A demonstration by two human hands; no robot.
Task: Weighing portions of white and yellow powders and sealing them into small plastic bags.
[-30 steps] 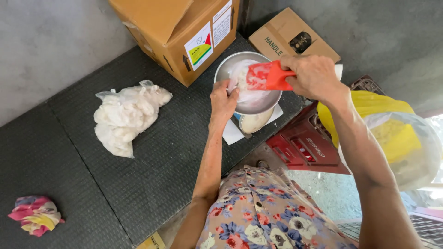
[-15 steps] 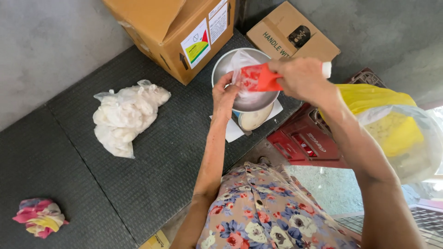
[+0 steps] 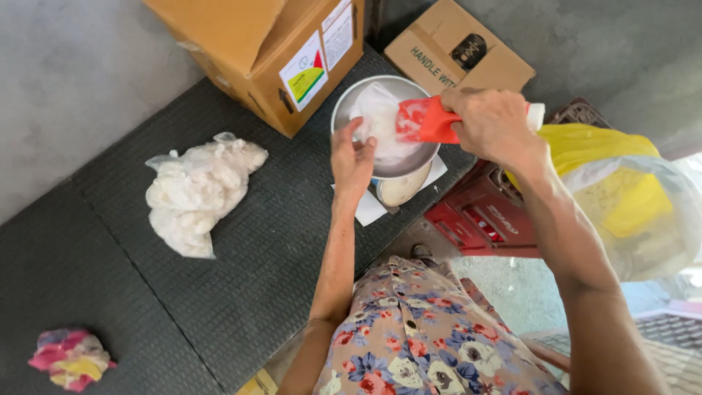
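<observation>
Tipping our red plastic scoop (image 3: 426, 121) lower into the clear bag (image 3: 380, 121) than a moment ago, right hand (image 3: 496, 126) clenched around it; left fingers (image 3: 355, 139) grasping the bag over the round metal bowl (image 3: 351, 102).

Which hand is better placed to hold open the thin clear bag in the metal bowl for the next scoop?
Probably the left hand: its fingers already touch the clear bag inside the metal bowl. The right hand is occupied, gripping the red scoop over the bag.
</observation>
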